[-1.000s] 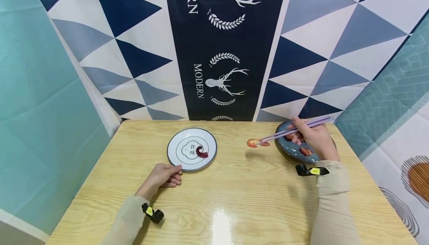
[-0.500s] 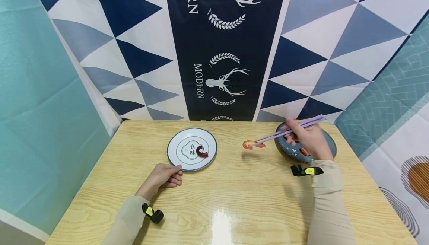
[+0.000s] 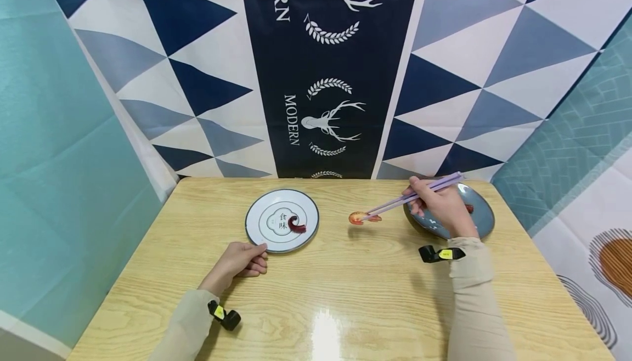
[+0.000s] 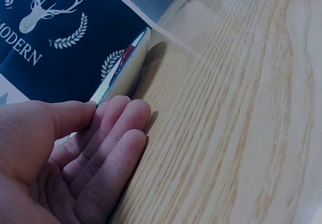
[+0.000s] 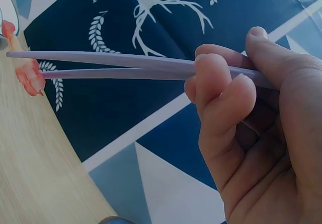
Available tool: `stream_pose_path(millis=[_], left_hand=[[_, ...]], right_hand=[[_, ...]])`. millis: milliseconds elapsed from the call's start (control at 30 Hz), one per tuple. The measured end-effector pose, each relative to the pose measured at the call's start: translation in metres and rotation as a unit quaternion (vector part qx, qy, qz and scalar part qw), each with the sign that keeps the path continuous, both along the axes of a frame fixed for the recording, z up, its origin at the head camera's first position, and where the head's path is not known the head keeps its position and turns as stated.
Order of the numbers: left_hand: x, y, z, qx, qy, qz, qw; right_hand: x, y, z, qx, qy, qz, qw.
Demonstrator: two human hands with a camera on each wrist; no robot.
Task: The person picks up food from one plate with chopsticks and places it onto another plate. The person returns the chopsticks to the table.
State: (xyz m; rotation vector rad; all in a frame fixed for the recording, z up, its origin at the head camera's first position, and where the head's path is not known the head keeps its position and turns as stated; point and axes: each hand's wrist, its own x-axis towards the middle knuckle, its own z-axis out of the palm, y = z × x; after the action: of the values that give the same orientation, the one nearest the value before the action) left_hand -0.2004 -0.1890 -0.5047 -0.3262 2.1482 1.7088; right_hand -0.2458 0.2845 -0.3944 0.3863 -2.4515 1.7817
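Lilac chopsticks (image 5: 115,59) are gripped in the curled right hand (image 3: 441,204); at their tips, to its left, a shrimp (image 3: 358,218) is held. A white plate (image 3: 266,207) is pinched at its rim by the left hand (image 3: 242,259).

Worktop (image 3: 276,306): pale wood grain, glare patch (image 3: 325,336) toward front. Rear edge: hung cloth (image 3: 316,70), blue-and-white triangles (image 3: 207,85) flanking a dark band (image 3: 331,62) printed with deer heads (image 3: 312,122), leaf sprigs (image 3: 332,36), "MODERN" sideways. Left edge: teal sheet (image 3: 64,141). Right edge: second sheet (image 3: 577,177), brick-like teal print, brown oval (image 3: 618,266).
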Motion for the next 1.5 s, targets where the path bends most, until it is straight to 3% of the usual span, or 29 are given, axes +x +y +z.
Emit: stream_pose_path(millis=[667, 1500], left_hand=[[0.000, 0.000, -0.001, 0.000, -0.003, 0.005, 1.0000], [0.000, -0.001, 0.002, 0.004, -0.001, -0.002, 1.0000]], right_hand=[[-0.003, -0.018, 0.007, 0.047, -0.048, -0.003, 0.998], [-0.010, -0.029, 0.004, 0.041, -0.046, 0.021, 0.998]])
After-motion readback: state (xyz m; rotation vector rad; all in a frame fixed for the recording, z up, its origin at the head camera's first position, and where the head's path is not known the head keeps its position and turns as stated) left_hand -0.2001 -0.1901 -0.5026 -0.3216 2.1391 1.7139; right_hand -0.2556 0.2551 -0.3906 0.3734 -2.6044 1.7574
